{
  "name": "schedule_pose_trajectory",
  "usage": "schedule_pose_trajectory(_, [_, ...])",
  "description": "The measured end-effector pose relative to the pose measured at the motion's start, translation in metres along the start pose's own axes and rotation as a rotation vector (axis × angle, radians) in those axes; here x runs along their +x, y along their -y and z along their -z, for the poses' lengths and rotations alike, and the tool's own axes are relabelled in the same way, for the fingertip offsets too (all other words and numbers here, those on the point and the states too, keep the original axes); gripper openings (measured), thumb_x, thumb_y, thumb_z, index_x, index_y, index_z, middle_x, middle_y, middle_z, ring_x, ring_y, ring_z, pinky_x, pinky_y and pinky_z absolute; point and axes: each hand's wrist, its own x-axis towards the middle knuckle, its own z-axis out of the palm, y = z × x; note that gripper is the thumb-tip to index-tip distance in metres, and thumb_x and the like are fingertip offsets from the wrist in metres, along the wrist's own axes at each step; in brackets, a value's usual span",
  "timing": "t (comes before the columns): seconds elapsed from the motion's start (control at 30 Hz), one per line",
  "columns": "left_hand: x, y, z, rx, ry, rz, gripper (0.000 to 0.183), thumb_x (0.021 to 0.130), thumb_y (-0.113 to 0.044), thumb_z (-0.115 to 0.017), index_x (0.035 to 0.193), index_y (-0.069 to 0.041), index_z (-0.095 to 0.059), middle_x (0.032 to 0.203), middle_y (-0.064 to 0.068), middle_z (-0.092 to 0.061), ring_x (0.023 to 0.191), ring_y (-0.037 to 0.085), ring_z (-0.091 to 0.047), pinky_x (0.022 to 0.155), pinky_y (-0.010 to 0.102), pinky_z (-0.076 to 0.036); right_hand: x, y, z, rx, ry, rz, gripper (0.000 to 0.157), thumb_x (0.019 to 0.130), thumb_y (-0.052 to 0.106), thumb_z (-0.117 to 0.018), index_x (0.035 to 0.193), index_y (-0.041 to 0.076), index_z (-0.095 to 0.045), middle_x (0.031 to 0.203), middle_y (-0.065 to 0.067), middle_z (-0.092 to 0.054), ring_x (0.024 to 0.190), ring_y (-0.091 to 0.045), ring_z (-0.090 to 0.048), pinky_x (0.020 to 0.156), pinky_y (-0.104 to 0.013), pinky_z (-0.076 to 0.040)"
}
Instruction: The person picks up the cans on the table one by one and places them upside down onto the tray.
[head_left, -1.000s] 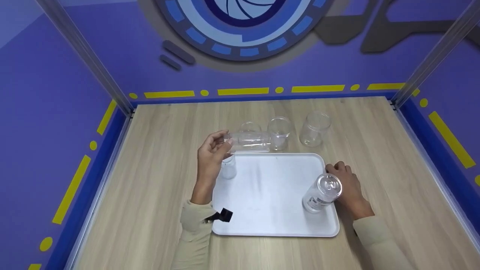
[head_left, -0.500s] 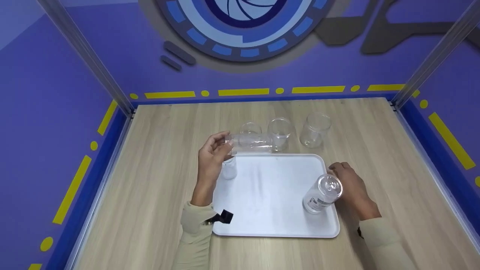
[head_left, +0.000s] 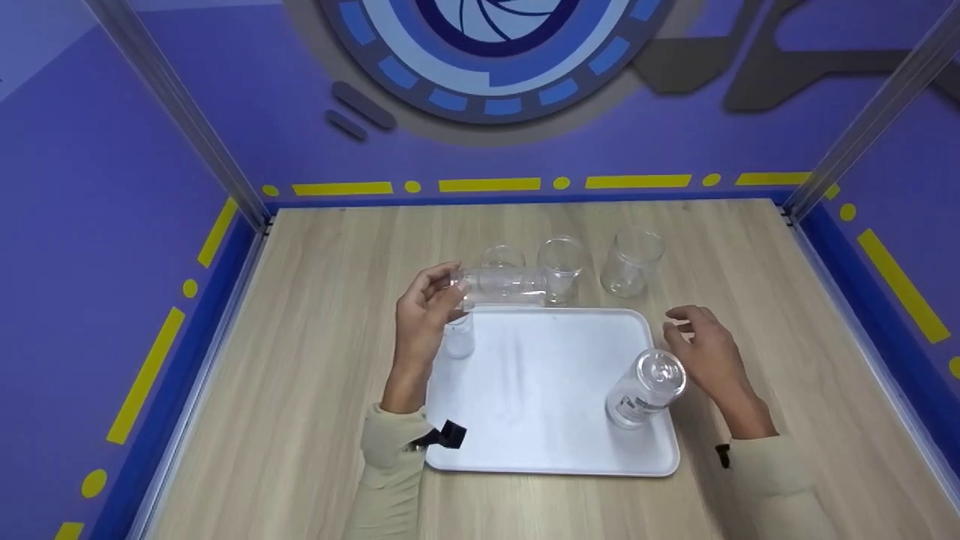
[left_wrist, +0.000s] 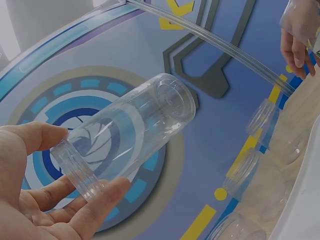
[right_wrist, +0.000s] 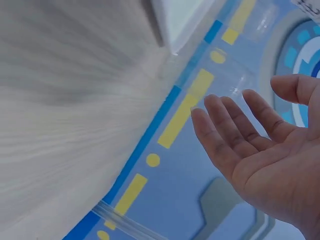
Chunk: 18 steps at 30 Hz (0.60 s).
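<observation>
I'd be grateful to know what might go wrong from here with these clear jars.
The left hand holds a clear jar sideways by its ridged end only, so its smooth plastic-looking body might swing or slip.
If lowered, that jar could perhaps clip the small jar on the tray below.
The empty right hand is beside the labelled jar near the tray's right edge, and might knock it over.
</observation>
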Motion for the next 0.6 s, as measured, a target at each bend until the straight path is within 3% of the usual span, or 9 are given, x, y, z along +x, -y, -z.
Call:
schedule_pose_trajectory(0.47, [-0.002,-0.002,-0.003,-0.015,0.023,0.018,0.044,0.099,-0.02,-0.073,0.138,-0.001,-0.064,0.127,0.015,-0.068,0.11,0.025,-0.068,0.083,0.033,-0.061,-0.002,0.034,0.013,0.134,-0.015,0.02,0.034,0.108,0.016,-0.061,0.134,-0.006,-0.062,0.131,-0.026,-0.064,0.118,-0.043,-0.065,0.1,-0.057,-0.053])
schedule_pose_trajectory(0.6, [-0.001,-0.002,-0.003,-0.015,0.025,0.008,0.044,0.099,-0.018,-0.073,0.138,-0.001,-0.064,0.127,0.016,-0.067,0.109,0.026,-0.068,0.082,0.033,-0.062,-0.004,0.045,0.016,0.171,-0.006,0.03,0.036,0.109,0.019,-0.061,0.137,-0.005,-0.062,0.134,-0.023,-0.065,0.121,-0.039,-0.065,0.101,-0.042,-0.054])
